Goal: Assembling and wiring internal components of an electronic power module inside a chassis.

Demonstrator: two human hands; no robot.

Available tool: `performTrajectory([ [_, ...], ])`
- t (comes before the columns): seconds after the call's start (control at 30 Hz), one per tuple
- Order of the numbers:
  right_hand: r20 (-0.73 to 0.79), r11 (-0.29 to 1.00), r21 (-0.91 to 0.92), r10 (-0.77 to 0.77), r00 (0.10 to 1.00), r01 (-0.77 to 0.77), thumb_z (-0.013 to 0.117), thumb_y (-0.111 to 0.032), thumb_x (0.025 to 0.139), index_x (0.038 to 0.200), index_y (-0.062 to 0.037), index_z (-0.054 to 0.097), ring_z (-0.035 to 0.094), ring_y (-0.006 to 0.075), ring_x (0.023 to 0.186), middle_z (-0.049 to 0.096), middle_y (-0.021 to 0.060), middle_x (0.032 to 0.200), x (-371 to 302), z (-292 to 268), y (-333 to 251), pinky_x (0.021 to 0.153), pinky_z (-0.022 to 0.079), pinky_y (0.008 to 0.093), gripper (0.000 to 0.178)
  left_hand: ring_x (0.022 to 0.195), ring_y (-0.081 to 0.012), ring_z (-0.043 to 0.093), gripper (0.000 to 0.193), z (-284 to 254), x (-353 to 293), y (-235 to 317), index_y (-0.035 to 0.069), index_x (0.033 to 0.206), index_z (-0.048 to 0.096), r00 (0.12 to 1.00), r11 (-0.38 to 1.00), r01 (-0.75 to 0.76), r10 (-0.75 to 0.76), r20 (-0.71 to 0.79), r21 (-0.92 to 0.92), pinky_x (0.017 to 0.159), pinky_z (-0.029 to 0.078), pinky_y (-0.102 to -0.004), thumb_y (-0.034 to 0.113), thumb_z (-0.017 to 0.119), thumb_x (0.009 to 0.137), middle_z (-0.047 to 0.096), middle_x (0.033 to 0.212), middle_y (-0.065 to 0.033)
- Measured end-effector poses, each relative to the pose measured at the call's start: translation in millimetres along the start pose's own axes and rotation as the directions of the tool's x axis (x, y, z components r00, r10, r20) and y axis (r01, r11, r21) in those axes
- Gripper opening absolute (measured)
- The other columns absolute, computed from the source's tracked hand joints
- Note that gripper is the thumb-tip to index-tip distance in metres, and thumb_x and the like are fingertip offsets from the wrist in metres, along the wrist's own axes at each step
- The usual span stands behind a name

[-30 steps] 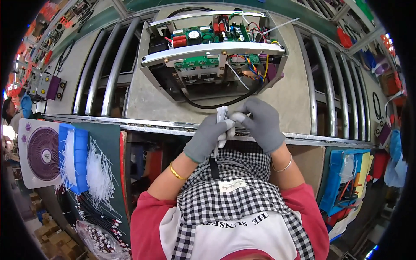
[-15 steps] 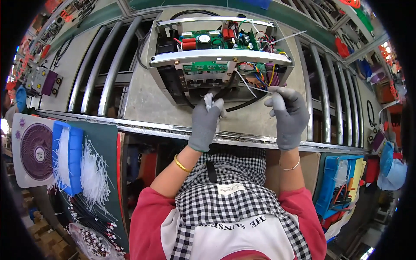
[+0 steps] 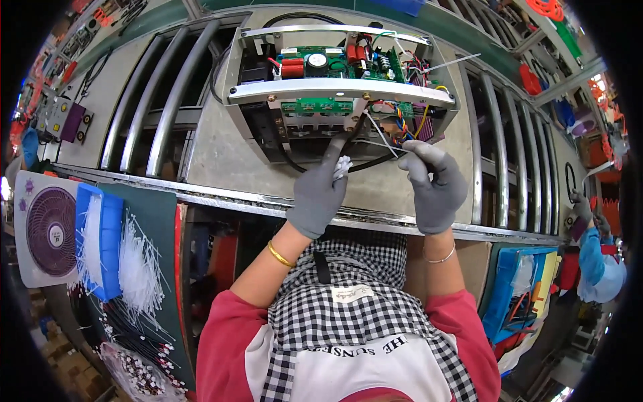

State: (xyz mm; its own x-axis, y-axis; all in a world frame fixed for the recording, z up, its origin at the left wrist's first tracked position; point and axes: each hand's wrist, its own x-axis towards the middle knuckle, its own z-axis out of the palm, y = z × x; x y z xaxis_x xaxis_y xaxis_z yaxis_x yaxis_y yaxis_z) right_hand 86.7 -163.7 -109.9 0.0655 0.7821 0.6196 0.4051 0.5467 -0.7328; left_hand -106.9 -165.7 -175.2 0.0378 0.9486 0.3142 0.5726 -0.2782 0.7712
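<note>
We had both gloved hands up at the open metal box (image 3: 335,90) on the conveyor, just beyond the steel rail (image 3: 221,194). The box lay with its long axis running left to right across our view, its open face turned up toward us, with a green circuit board (image 3: 335,63) in the far half and a bright metal bar (image 3: 335,90) crossing it from side to side.

Our left hand (image 3: 318,191) was closed around a small bunch of white cable ties (image 3: 342,165), their ends sticking up past the fingers, and its fingertips reached the black cable (image 3: 348,144) that curved out of the box's near edge. Our right hand (image 3: 435,184) was curled, thumb and forefinger pinched on a thin white tie (image 3: 383,137) that ran up and left toward the bundle of coloured wires (image 3: 408,120) at the box's right end; how firmly it gripped, we could not tell.

To our left, a blue tray (image 3: 100,241) and a loose heap of white ties (image 3: 140,264) lay on a dark green mat (image 3: 157,208), with a white panel bearing a purple round fan grille (image 3: 50,231) beside it. A small white label (image 3: 353,293) sat on our checked apron (image 3: 355,315). At the far right another person's blue sleeve (image 3: 593,248) showed.
</note>
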Motion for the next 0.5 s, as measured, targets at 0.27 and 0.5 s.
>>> performTrajectory([
  [0.27, -0.05, 0.988, -0.058, -0.148, 0.988, 0.145, 0.072, 0.003, 0.083, 0.1, 0.0004, 0.065, 0.07, 0.0158, 0.075, 0.074, 0.0138, 0.096, -5.0, -1.5, 3.5, 0.063, 0.055, 0.0252, 0.018, 0.079, -0.04, 0.064, 0.061, -1.2, 0.6, -1.1, 0.016, 0.146, 0.045, 0.999, 0.999, -0.008, 0.007, 0.046, 0.037, 0.069, 0.052, -0.0417, 0.007, 0.057, 0.086, 0.066, 0.09, -0.0208],
  [0.5, 0.005, 0.991, -0.053, -0.127, 0.992, 0.127, 0.071, 0.002, 0.085, 0.1, 0.001, 0.066, 0.069, 0.0134, 0.075, 0.074, 0.0124, 0.095, -2.8, 6.6, 1.6, 0.065, 0.054, 0.0238, 0.016, 0.066, -0.0129, 0.059, 0.048, -10.6, -2.2, 5.5, 0.004, 0.139, 0.049, 0.949, 0.822, 0.315, -0.264, 0.174, -0.474, 0.062, 0.047, -0.0277, 0.017, 0.056, 0.094, 0.062, 0.075, -0.0065],
])
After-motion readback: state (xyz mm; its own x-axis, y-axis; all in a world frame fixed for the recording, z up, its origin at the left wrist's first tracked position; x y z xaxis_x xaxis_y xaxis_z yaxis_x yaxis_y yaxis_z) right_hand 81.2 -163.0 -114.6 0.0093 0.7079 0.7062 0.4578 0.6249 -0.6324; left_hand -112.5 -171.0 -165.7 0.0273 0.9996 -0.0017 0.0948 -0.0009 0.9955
